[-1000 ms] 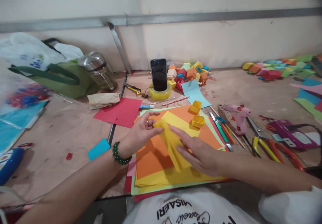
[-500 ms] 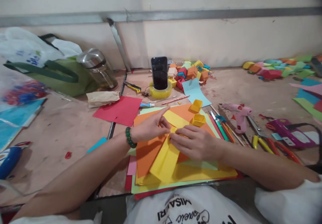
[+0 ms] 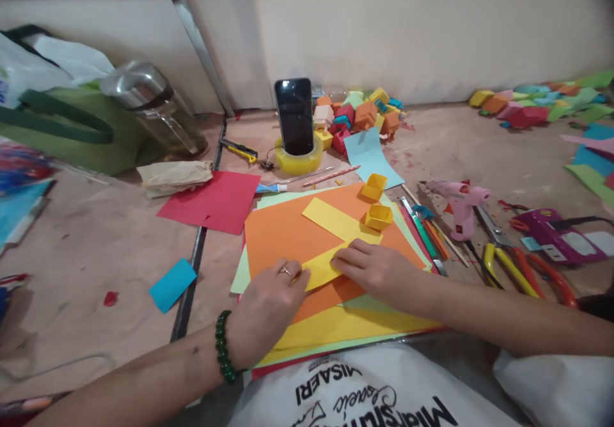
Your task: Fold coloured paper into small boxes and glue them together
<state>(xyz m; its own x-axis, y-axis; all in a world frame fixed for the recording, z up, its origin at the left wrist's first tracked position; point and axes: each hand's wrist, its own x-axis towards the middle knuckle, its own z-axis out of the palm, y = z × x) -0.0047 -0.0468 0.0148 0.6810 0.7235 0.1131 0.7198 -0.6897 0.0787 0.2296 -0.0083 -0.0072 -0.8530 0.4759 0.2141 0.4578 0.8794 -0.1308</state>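
Observation:
A yellow paper strip [image 3: 322,268] is stretched between my two hands above a stack of coloured sheets. My left hand [image 3: 275,305], with a ring and a green bead bracelet, pinches its left end. Fingers of my right hand [image 3: 377,270] close on its other end and cover part of it. Behind the strip, a second yellow strip [image 3: 340,220] lies flat on an orange sheet [image 3: 283,222]. Two small open yellow paper boxes stand near my right hand, one box [image 3: 373,186] farther back and the other box [image 3: 378,217] nearer.
A phone [image 3: 294,117] stands in a yellow tape roll [image 3: 298,160]. Folded paper cubes [image 3: 365,115] are piled behind it. On the right lie a pink glue gun [image 3: 460,203], pliers [image 3: 515,273] and a purple device [image 3: 551,238]. A glass bottle [image 3: 167,117] and red paper [image 3: 215,200] are at left.
My left hand has come down and toward me, from pointing at the strip to pinching its left end. The strip has turned to lie more sideways. The camera view has shifted.

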